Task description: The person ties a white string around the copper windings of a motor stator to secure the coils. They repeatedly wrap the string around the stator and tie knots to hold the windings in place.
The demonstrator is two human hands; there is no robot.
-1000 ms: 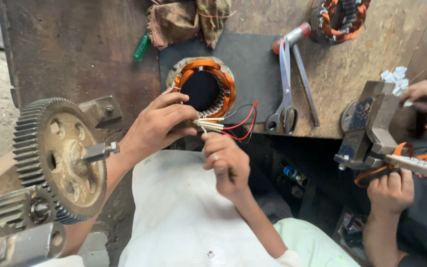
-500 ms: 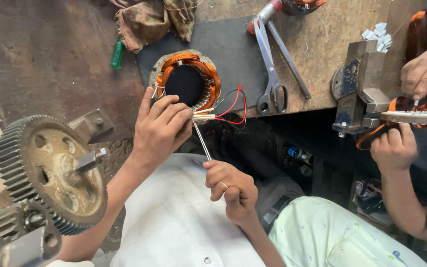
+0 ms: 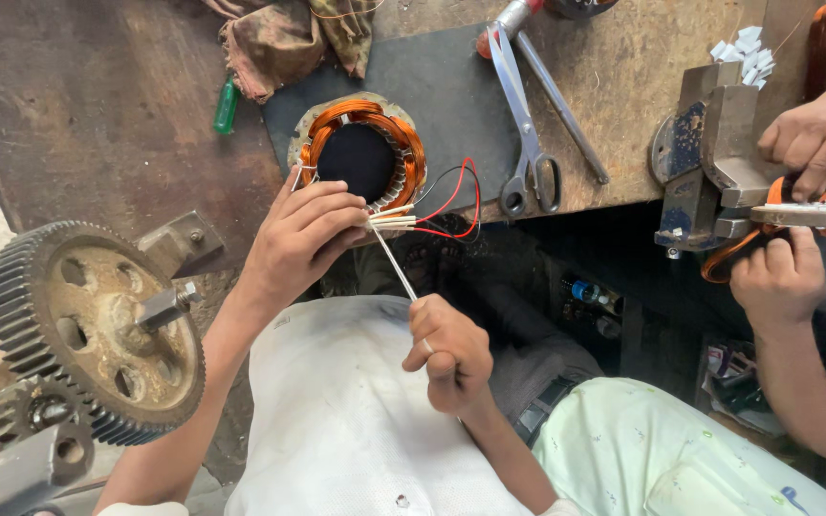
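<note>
Copper windings glow orange around the dark round hole of the motor coil [image 3: 363,158], which lies at the near edge of the worn wooden surface [image 3: 97,115], partly on a dark mat [image 3: 442,86]. My left hand [image 3: 300,239] rests against the near rim of that coil, fingers curled and pressing down on a few pale sleeved wire ends. My right hand [image 3: 451,352] is closed in a fist around the lower end of a thin white sleeve [image 3: 396,268] that runs taut and slanted from the coil down to my lap. Red and black wires [image 3: 456,205] loop out from the coil just to the right of my left hand. Long scissors [image 3: 526,115] lie on the surface well to the right of the coil, and a green-handled screwdriver [image 3: 227,103] lies near a crumpled rag [image 3: 289,38] behind it. A big toothed gear [image 3: 93,330] stands off to my left. On the far right, another person's hands [image 3: 795,210] work at a bench vise [image 3: 714,162] with another copper coil.
</note>
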